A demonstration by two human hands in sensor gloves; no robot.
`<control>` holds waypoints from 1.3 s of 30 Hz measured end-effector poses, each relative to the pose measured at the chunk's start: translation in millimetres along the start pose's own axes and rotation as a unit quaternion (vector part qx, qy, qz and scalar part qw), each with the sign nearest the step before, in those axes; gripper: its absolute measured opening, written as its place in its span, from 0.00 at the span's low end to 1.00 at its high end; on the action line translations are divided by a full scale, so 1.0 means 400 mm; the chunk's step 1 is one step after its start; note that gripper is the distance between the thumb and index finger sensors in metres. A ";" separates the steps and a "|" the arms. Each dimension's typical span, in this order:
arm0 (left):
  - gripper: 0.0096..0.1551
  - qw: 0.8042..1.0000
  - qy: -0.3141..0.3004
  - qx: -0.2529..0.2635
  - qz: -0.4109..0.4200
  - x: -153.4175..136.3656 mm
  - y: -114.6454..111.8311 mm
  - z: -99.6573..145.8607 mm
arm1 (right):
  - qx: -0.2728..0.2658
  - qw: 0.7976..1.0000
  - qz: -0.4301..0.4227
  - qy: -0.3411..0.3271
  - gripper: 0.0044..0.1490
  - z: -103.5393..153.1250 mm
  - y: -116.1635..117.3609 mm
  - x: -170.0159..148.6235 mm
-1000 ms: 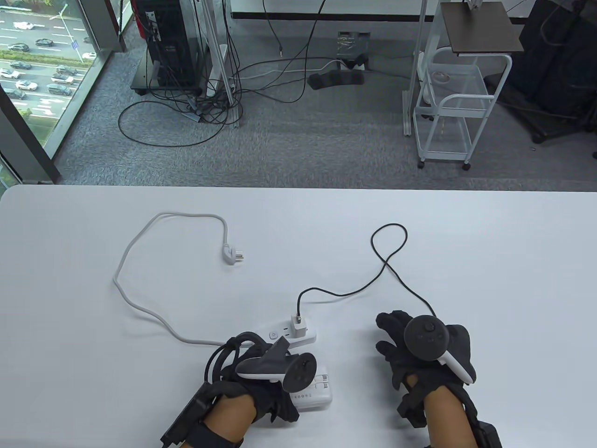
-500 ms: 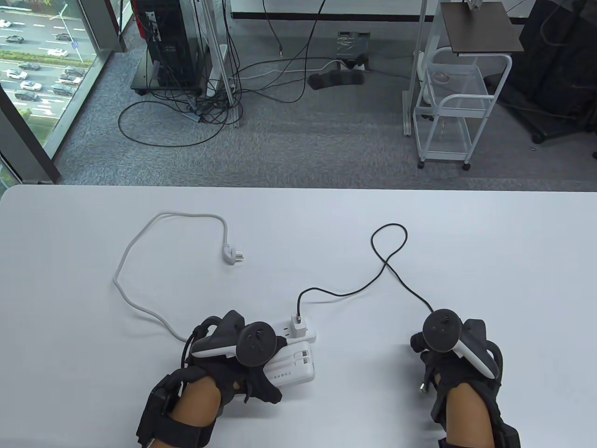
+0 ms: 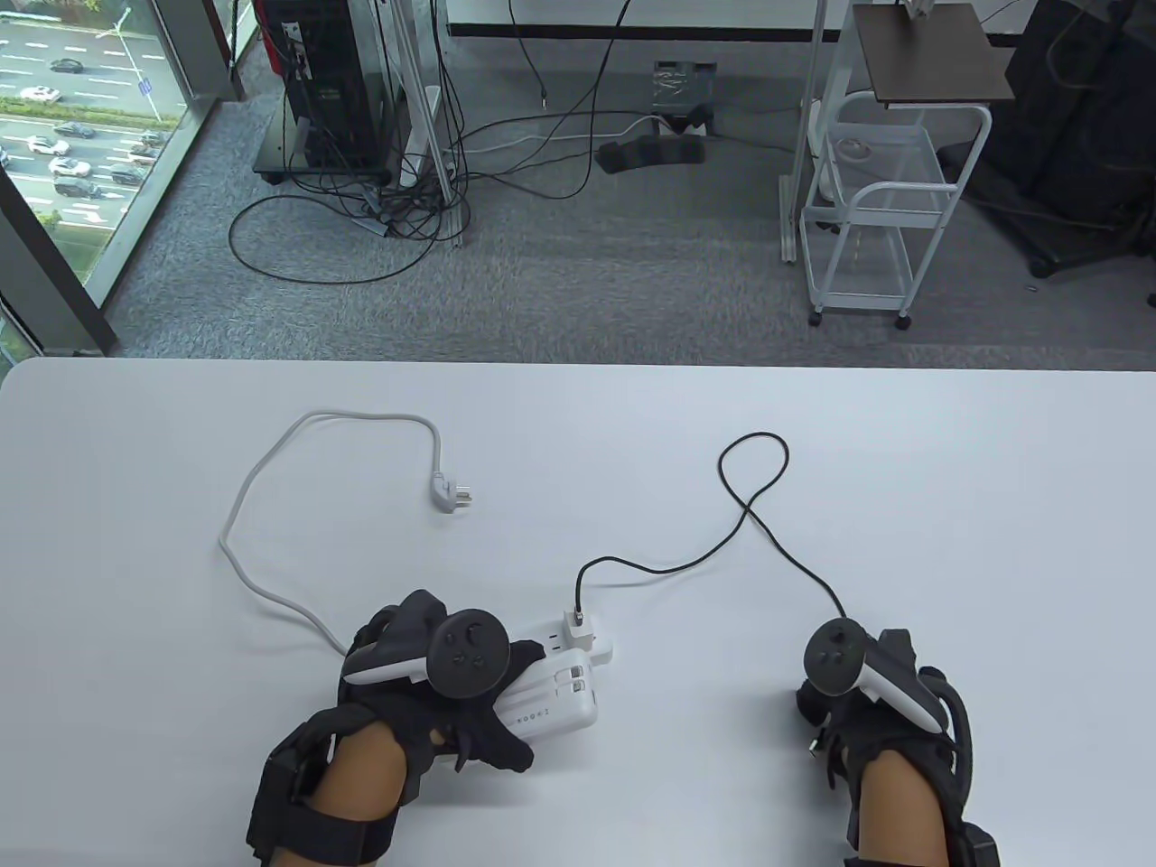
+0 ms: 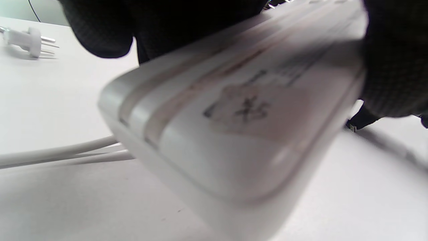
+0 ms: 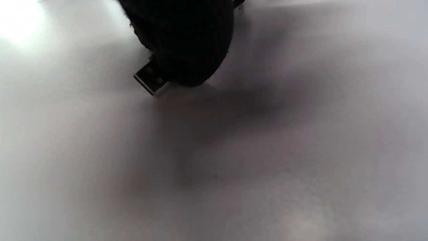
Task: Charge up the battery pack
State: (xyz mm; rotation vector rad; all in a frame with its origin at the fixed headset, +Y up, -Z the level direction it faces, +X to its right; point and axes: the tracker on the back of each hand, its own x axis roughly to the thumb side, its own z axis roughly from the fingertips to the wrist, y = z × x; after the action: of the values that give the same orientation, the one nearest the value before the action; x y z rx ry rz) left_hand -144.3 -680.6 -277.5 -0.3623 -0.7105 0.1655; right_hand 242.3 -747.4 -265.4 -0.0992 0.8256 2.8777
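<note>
My left hand (image 3: 470, 713) grips a white battery pack (image 3: 553, 702) and holds it against the near side of a white power strip (image 3: 598, 647). The pack fills the left wrist view (image 4: 234, 117), tilted, with gloved fingers (image 4: 394, 67) around it. A white charger adapter (image 3: 578, 627) sits in the strip. Its black cable (image 3: 750, 515) loops across the table to my right hand (image 3: 826, 722). That hand pinches the cable's USB plug (image 5: 150, 80) just above the table; the metal tip shows below the fingers (image 3: 815, 746).
The power strip's white cord (image 3: 271, 506) curves left and back to its unplugged wall plug (image 3: 452, 494), also seen in the left wrist view (image 4: 30, 40). The white table (image 3: 948, 542) has its far edge ahead; cables and a white cart (image 3: 867, 199) stand on the floor beyond.
My left hand has carried the battery pack left and forward, up against the power strip. My right hand has closed on the cable end and drawn it back toward me.
</note>
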 end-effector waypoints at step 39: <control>0.65 0.993 -0.006 0.039 -0.113 0.039 -0.029 -0.036 | -0.128 0.937 -0.176 -0.275 0.27 0.087 -0.048 0.275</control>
State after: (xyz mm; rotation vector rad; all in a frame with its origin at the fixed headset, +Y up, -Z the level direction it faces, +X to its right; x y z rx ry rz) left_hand -122.6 -691.1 -273.6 -0.2051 -0.7500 -0.0188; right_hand 135.9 -699.4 -257.3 0.4616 0.2883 2.4549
